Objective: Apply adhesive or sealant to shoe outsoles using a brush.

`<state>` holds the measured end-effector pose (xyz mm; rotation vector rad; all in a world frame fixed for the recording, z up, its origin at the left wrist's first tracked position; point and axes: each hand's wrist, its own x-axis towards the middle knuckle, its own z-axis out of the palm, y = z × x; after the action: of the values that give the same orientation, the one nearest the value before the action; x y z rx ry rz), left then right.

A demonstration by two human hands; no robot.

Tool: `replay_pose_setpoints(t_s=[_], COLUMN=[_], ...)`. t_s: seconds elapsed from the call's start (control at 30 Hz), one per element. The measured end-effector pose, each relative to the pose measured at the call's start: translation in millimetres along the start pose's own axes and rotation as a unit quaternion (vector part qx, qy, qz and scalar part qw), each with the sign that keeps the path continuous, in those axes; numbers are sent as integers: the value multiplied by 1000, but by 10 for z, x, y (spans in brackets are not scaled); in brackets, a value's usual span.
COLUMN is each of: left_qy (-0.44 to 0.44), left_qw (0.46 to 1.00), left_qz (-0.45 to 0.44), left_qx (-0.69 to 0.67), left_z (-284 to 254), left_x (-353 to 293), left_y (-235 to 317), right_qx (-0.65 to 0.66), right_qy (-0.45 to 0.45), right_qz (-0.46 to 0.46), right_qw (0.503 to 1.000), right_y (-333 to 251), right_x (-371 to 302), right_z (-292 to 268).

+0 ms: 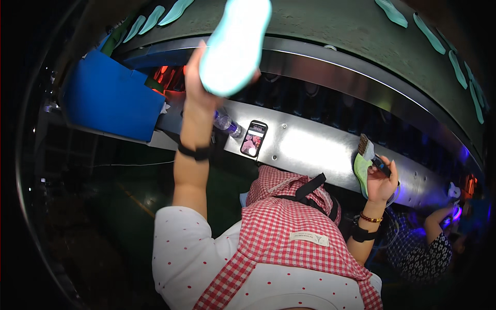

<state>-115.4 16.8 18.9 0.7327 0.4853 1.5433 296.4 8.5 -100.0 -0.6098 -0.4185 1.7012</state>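
My left hand [195, 82] is raised at the upper middle, its fingers closed round the heel end of a pale mint shoe insole [235, 49]. The lit face of that insole is washed out to white, and it covers part of the hand. Over the right part of the metal ledge, my right hand [381, 187] is closed on a brush [365, 148] with brown bristles and a dark handle. A light green insole [361, 173] stands upright against the same hand, also in its grip. Both forearms carry black wristbands.
Beyond the ledge [310, 147] runs a dark conveyor belt [330, 23] with several mint insoles [429, 33] on it. A phone [254, 138] and a plastic bottle [227, 124] lie on the ledge. A blue bin [113, 98] stands left. Another person [423, 248] is at the right.
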Motion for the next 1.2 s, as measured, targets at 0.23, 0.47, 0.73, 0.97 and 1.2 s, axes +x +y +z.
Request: replay_pose_setpoints(t_s=[0.23, 0.47, 0.73, 0.97, 1.2], left_qy=[245, 265, 111, 259, 184], left_qw=[918, 931, 967, 495, 477], left_qz=[156, 249, -88, -225, -301], left_qx=[-269, 28, 211, 798, 805], left_z=[-1313, -1116, -1019, -1963, -1603], left_x=[1101, 595, -519, -1729, -1621], left_y=[777, 808, -427, -1949, -2275], right_qx=[-24, -14, 5, -9, -12], right_qy=[-17, -10, 31, 18, -31], right_qz=[30, 29, 26, 33, 56], right_qw=[999, 999, 999, 999, 998], right_y=[87, 84, 57, 131, 193], right_x=[50, 8, 88, 104, 121], right_z=[79, -100, -83, -98, -101])
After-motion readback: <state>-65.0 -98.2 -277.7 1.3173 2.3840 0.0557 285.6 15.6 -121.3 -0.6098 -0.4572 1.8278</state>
